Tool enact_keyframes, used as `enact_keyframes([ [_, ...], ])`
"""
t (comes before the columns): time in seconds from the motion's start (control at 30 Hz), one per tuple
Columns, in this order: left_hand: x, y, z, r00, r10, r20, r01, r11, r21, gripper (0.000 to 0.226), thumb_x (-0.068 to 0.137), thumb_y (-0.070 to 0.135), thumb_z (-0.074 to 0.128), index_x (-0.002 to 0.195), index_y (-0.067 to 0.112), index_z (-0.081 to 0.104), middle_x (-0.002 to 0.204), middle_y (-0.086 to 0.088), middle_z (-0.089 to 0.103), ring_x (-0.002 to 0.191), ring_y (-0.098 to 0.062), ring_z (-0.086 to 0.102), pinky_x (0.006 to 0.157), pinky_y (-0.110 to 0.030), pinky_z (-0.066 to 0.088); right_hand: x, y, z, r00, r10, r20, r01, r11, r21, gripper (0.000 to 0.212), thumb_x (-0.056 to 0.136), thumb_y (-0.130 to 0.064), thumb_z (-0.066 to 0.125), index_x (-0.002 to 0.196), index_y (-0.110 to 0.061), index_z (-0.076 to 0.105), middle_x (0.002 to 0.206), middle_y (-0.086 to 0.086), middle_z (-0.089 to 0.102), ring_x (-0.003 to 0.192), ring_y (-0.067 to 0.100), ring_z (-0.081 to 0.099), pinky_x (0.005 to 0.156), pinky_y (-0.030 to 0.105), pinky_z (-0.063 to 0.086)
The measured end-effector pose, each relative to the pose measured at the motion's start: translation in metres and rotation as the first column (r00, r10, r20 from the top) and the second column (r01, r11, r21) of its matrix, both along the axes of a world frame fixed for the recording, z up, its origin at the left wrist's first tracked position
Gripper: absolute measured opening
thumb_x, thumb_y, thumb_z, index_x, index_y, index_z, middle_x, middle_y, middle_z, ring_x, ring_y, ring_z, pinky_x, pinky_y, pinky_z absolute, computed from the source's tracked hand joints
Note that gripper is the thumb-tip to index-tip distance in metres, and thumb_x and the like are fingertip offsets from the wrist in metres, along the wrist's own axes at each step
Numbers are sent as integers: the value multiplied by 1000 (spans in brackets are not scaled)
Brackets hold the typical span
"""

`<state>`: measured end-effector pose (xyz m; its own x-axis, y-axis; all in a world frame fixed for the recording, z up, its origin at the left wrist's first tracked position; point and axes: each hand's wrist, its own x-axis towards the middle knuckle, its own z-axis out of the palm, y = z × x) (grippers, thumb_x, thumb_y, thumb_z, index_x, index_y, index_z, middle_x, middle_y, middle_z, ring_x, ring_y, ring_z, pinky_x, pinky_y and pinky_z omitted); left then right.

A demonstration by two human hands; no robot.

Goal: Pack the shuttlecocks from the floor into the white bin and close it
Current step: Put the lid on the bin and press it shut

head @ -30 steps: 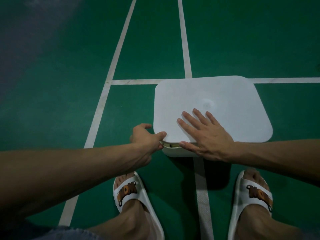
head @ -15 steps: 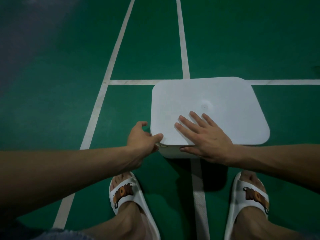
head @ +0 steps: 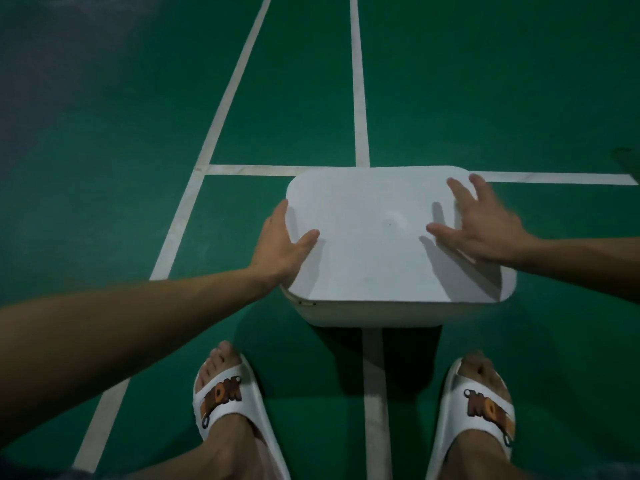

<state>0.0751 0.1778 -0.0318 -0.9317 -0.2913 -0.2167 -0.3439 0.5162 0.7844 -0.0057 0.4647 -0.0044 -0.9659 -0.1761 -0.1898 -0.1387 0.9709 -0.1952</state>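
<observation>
The white bin (head: 367, 315) stands on the green court floor in front of my feet, with its flat white lid (head: 377, 244) lying on top. A thin gap shows under the lid at the near left corner. My left hand (head: 282, 242) lies along the lid's left edge, fingers straight and the thumb resting on top. Over the lid's right side my right hand (head: 479, 221) is spread, fingers straight; its shadow falls on the lid. No shuttlecocks are visible on the floor; the bin's inside is hidden.
White court lines (head: 358, 98) cross the green floor around the bin. My two feet in white slippers (head: 221, 400) stand just in front of it, one on each side of a line.
My left hand let go of the near left corner and moved up to the lid's left edge. My right hand moved from the near edge to the right side of the lid.
</observation>
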Motion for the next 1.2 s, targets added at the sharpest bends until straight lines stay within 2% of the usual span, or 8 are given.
enact_keyframes([
  [0.17, 0, 8, 0, 998, 36, -52, -38, 998, -45, 70, 92, 24, 60, 150, 20, 21, 150, -4, 34, 136, -24, 33, 114, -42, 27, -2, 1, -8, 995, -58, 86, 65, 995, -78, 93, 85, -57, 60, 154, -23, 9, 160, 9, 1, 146, 35, 7, 114, 56, 22],
  [0.23, 1, 10, -1, 997, 44, -65, -47, 998, -46, 69, 92, 24, 60, 150, 19, 22, 150, -4, 34, 135, -25, 34, 113, -44, 28, 0, 6, -6, 984, -144, 101, 158, 977, -145, 98, 80, -60, 65, 153, -23, 11, 160, 7, 2, 144, 36, 16, 113, 52, 27],
  [0.37, 3, 9, -3, 996, 75, -48, -77, 996, -53, 67, 94, 25, 58, 150, 20, 23, 152, -3, 32, 137, -24, 31, 114, -42, 26, 12, 18, -6, 968, -232, 93, 249, 923, -294, 93, 76, -54, 73, 147, -15, 26, 145, 14, 40, 126, 34, 44, 100, 42, 40],
  [0.47, 8, 10, -3, 995, 84, -50, -87, 994, -70, 64, 95, 25, 57, 149, 18, 24, 152, -4, 30, 137, -23, 30, 113, -37, 24, 15, 16, -5, 981, -187, 46, 191, 928, -319, 81, 78, -46, 74, 140, -12, 36, 137, 14, 49, 117, 33, 49, 92, 40, 42],
  [0.6, 11, 11, -1, 993, 105, -57, -108, 993, -52, 61, 95, 22, 56, 148, 18, 27, 150, -4, 31, 136, -22, 32, 112, -36, 25, 14, 16, -8, 983, -177, 37, 180, 932, -313, 82, 77, -50, 73, 141, -14, 35, 133, 16, 48, 115, 34, 47, 92, 42, 42],
  [0.9, 17, 18, -5, 981, 173, -90, -173, 985, 15, 62, 95, 20, 56, 148, 25, 24, 151, -1, 32, 135, -24, 33, 111, -44, 29, 13, 13, -13, 981, -172, 93, 192, 937, -291, 98, 79, -54, 69, 153, -19, 15, 148, 14, 32, 131, 34, 36, 105, 44, 35],
  [1.03, -5, 18, -6, 984, 143, -109, -144, 990, 6, 61, 93, 20, 58, 146, 29, 28, 149, 0, 36, 133, -24, 36, 111, -49, 32, 5, 16, -14, 977, -195, 87, 212, 940, -266, 98, 79, -56, 68, 153, -20, 15, 149, 17, 29, 132, 37, 35, 107, 45, 33],
  [1.2, -49, 17, 0, 985, 61, -159, -62, 998, -5, 58, 92, 21, 60, 143, 30, 35, 148, -1, 39, 134, -23, 36, 112, -45, 31, -12, 19, -15, 961, -256, 106, 274, 935, -225, 90, 83, -62, 58, 152, -25, 13, 152, 18, 19, 132, 44, 34, 109, 52, 33],
])
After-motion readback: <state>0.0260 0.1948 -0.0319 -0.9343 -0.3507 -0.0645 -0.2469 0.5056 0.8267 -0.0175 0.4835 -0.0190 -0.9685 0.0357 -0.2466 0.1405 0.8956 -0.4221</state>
